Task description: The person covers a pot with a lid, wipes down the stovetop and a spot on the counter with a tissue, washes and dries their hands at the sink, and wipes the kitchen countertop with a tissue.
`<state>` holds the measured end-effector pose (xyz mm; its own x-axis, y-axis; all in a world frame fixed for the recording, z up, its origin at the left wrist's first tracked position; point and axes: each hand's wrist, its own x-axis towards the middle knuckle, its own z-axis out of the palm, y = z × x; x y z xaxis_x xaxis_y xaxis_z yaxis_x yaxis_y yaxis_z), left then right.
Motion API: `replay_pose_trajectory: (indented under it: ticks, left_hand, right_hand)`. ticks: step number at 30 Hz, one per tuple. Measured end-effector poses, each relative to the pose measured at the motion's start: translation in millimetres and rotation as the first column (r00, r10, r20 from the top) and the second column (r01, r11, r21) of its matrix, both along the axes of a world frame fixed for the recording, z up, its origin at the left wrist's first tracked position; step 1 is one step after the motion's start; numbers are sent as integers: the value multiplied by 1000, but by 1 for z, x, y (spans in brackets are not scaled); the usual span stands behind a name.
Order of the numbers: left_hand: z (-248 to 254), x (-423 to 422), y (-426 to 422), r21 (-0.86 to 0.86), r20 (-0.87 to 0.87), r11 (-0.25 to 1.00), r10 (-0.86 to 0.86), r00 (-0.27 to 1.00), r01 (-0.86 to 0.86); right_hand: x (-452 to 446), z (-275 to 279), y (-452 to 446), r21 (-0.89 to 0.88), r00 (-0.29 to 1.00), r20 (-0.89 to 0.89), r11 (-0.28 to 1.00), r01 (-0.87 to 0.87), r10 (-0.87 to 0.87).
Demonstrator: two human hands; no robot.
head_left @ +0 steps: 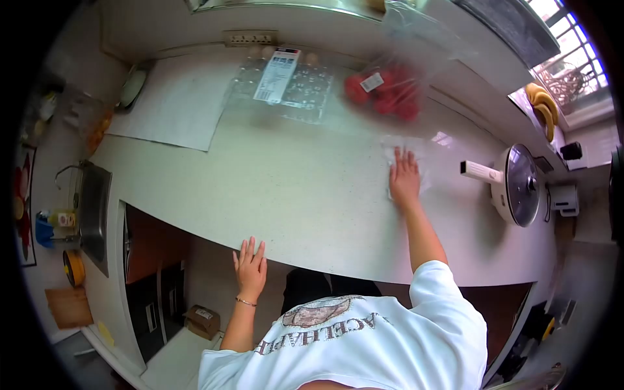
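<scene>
My right hand point(405, 177) lies flat on a thin white sheet, a tissue or wipe point(415, 146), pressing it against the pale countertop point(312, 195). Its fingers are stretched out and point away from me. At the counter's front edge rests my left hand point(250, 268), fingers spread and holding nothing, a bracelet at the wrist. Beyond the right hand stands a clear plastic bag with red produce point(390, 91) and a white label. A clear egg carton point(292, 84) with a printed label and a few eggs lies at the back.
A white pan point(502, 188) with a glass lid sits on the right, its handle pointing left. White paper point(175, 97) covers the back left. A sink point(95, 218) is at far left. Bananas point(543, 107) lie on the right-hand sill. Below the counter is a cardboard box point(202, 321).
</scene>
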<state>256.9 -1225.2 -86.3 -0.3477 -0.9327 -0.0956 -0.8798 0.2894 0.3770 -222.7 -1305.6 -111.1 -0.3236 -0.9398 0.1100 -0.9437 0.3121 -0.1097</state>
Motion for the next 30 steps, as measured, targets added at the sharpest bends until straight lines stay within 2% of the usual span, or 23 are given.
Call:
replay_pose_trajectory:
  ticks: [2,4,5,6,8,10,12,14,15,17,18,19,21,23,25,27,28,30]
  left_hand:
    - [3,-4,0,18,1,1000,-1,1000,1]
    - [2,-9,-2,11,-15,1000,-9,1000,9]
    - [3,-10,1,9,-27,1000,5,1000,-5]
    - [4,-12,2,25,-20,999,-20,1000,21]
    - [-2,-17,6,-8,-17,999,-31,999,31]
    - [-6,-23,11,-41,-4,999,-28,1000,27]
    - [-7,-21,9,-51,-14,996,-69,998,68]
    - [-12,-12,6,-86,22,990,-106,994,108]
    - [-14,-9,4,-87,21,988,-127,992,128]
    - [-17,-7,5,-119,282,980,-121,952,160]
    - [-20,-8,6,-128,257,981,-109,960,146]
    - [-21,-8,8,-128,262,980,-114,958,151]
    - [-22,-10,6,-100,239,990,-76,968,102]
    - [-17,-13,7,-122,303,984,-85,949,128]
    - [-12,-19,4,-75,277,993,-62,959,86]
    - [-10,-20,4,-55,272,995,-66,960,84]
    - [-8,-20,4,-32,262,996,-72,962,84]
    - [-5,-19,1,-27,288,995,-83,954,94]
  right_hand:
    - [-31,1,7,39,969,36,969,243,-244]
    - [-30,-23,-13,-34,910,-61,912,408,-409]
    - [-6,-17,-29,-36,885,-128,893,448,-448]
    - [23,-11,-45,-41,923,-122,931,362,-364]
    - [105,-5,-58,-23,998,24,998,-63,64]
    - [159,-8,-46,-70,898,165,913,-401,407]
    - [155,-9,-25,-145,812,189,833,-533,552]
    - [102,0,2,-83,810,260,848,-524,526]
    - [67,7,16,-32,884,225,910,-414,410]
    - [-22,-2,33,-12,989,19,989,-144,144]
    - [-67,-6,42,-6,998,-68,1000,0,0]
    - [-109,-17,45,-6,988,-67,990,142,-142]
    - [-177,-55,32,-360,955,194,889,282,-225]
    - [-190,-39,-3,-180,881,14,865,468,-473]
    - [-187,-33,-68,-316,916,257,869,382,-309]
    - [-160,-32,-113,-181,975,91,960,214,-201]
    - [-151,-26,-121,-181,976,101,961,210,-195]
    - [-137,-16,-130,-173,985,-126,980,94,-117]
